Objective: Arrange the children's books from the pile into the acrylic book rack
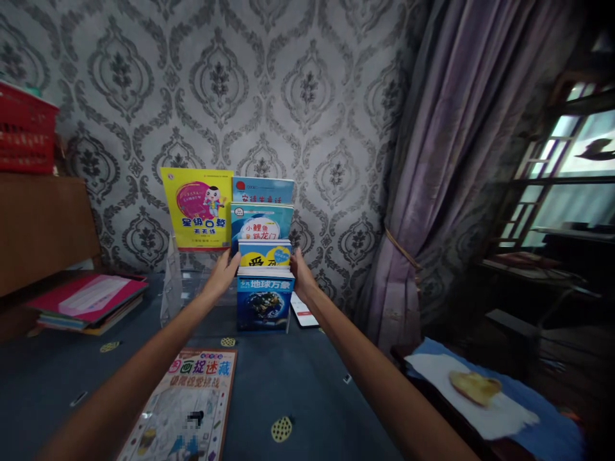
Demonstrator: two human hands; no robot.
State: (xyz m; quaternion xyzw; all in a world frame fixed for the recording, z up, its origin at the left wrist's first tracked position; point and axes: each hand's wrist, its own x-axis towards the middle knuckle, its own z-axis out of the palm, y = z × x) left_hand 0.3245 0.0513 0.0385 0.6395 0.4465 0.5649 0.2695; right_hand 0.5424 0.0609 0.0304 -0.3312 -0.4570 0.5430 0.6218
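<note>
A clear tiered rack holds several upright books. On its right side, from back to front, stand a light-blue book, a teal book, a yellow book and a dark-blue earth book. A larger yellow workbook is at the rack's upper left. My left hand is at the left edge of the yellow book and my right hand at its right edge, the book between them. Both hands have their fingers partly hidden behind the books.
A picture book lies flat on the dark tablecloth in front. Stacked folders, a brown box and a red basket are at left. A phone lies right of the rack. Bread rests on paper at right.
</note>
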